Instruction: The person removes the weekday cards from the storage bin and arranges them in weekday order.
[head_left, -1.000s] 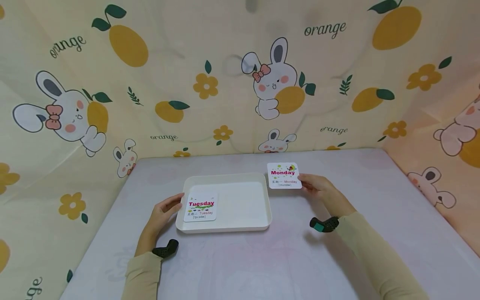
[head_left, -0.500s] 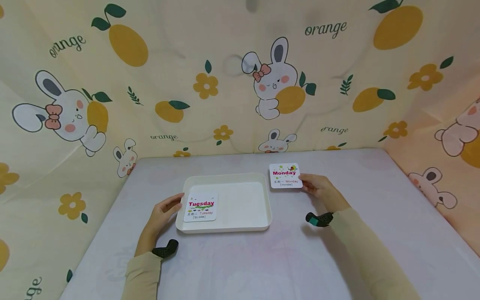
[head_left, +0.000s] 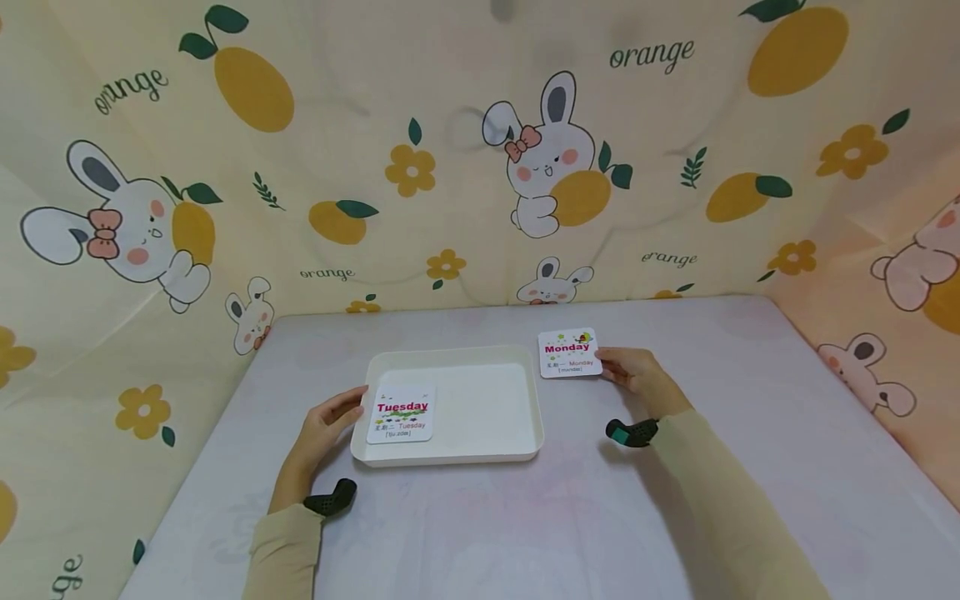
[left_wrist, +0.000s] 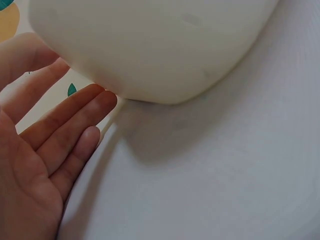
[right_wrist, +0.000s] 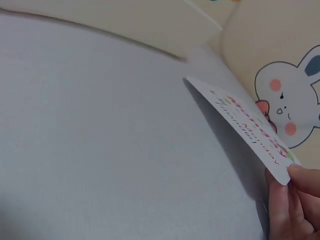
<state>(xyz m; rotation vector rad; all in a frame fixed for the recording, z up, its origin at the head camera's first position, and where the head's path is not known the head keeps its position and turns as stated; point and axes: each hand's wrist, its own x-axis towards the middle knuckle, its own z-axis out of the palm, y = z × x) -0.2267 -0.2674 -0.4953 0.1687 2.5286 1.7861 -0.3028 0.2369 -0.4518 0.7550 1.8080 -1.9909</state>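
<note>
In the head view, a white card printed "Monday" is pinched at its right edge by my right hand. The right wrist view shows this Monday card tilted, its near corner between thumb and fingers, with a shadow beneath it. A white rectangular tray stands just left of it. Lying in the tray's left part is a second card, printed "Tuesday". My left hand touches the tray's left rim with its fingertips. In the left wrist view its fingers are loosely extended against the tray's side.
The tray and cards are on a pale table. Behind it and along both sides hangs a cream cloth with rabbits and oranges. A dark wrist device sits on the left wrist, another device on the right.
The Monday card has shifted very slightly to the right, and the right wrist and forearm have swung a little left. The left hand, the tray and the Tuesday card stay put.
</note>
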